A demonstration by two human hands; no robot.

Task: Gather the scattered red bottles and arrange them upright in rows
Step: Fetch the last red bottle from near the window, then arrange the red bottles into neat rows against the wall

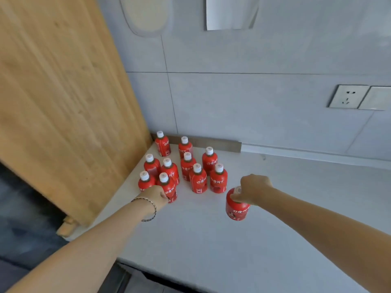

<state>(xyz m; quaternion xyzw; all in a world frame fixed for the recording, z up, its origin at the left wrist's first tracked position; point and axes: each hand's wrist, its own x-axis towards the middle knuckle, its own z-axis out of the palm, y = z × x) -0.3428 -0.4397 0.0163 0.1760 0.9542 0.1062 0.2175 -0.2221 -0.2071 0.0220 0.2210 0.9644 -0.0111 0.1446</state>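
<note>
Several red bottles with white caps stand upright in loose rows in the far left corner of the white counter [211, 240]. My left hand [154, 196] is wrapped around the lower body of the front-left bottle [168, 186], which stands in the group. My right hand [252, 190] grips the top of another red bottle [236, 206] from above, its cap mostly covered by my fingers. This bottle stands upright, apart from the group, to the right of the front row bottle [219, 179].
A tall wooden panel [63, 102] borders the counter on the left, close to the bottles. The grey wall [254, 102] behind carries a socket [348, 96] and a switch plate [376, 98] at the right. The counter's near edge runs along the bottom.
</note>
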